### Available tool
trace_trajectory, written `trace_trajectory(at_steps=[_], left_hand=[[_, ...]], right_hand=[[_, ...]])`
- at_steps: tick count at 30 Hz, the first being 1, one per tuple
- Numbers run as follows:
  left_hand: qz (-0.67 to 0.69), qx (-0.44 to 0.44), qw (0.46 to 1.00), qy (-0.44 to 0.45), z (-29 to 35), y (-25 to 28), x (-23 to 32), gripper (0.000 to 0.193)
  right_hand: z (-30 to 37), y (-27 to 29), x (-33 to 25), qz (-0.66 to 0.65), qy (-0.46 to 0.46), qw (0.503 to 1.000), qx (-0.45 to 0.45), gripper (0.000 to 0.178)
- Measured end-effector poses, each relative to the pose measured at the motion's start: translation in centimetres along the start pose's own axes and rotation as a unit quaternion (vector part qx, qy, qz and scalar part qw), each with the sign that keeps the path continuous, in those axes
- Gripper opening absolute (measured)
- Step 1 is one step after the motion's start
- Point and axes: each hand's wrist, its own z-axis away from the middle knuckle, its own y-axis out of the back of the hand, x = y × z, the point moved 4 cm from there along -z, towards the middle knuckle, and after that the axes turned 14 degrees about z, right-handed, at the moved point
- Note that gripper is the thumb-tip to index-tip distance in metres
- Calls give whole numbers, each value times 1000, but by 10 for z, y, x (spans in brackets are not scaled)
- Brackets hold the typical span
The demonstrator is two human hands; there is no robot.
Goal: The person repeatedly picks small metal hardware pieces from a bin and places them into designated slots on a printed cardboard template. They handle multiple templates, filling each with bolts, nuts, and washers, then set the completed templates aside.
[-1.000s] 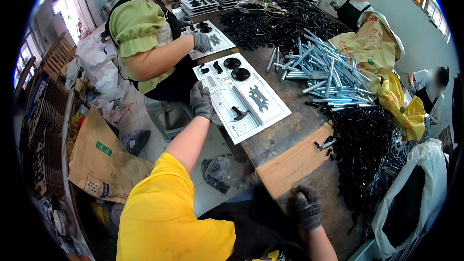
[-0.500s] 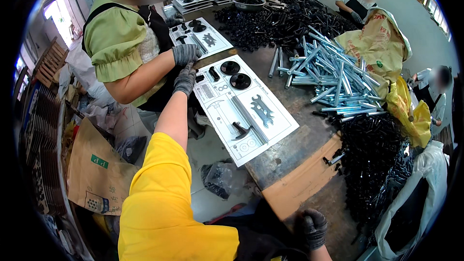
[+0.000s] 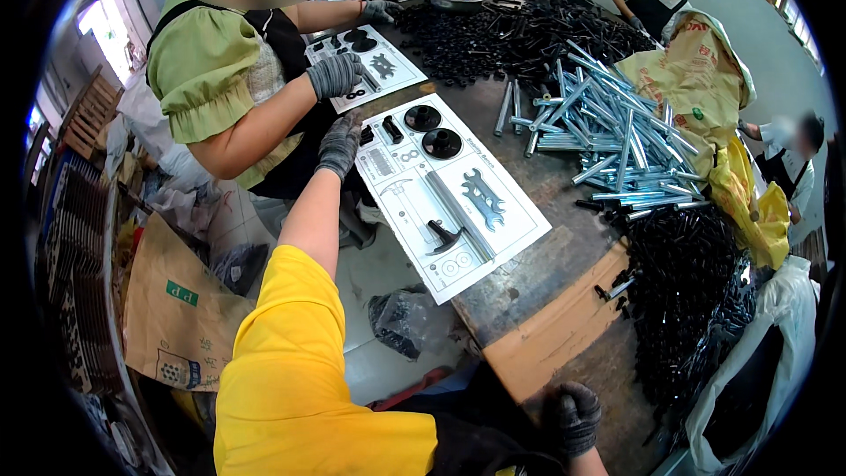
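1. The white board [image 3: 520, 234] is lying on the surface [image 3: 546, 185], jutting past its edge, carrying black discs [image 3: 441, 144] and a silver tube [image 3: 460, 216].
2. The left hand [image 3: 339, 148] is reaching its left corner (whether it is gripping, one cannot tell).
3. Steady handling is probably calling for a level board, as tilting could be shifting the parts.
4. The right hand [image 3: 577, 419] is curling loosely, showing nothing held.
5. Beyond, a co-worker's hand [image 3: 335, 77] is hovering by another board [image 3: 408, 78].
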Motion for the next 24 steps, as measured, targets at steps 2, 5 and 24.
trace_trajectory(at_steps=[2,5,24], left_hand=[[-52,-11,998,-32,-2,-5,15,40],[-171,-62,983,-40,-7,-10,34,38],[193,-415,809,-368,330,-178,320,38]], right_hand=[[1,0,1,-10,-15,1000,-3,11],[3,1,-1,-44,-39,998,-7,12],[25,87,23,16,-9,1000,-16,25]])
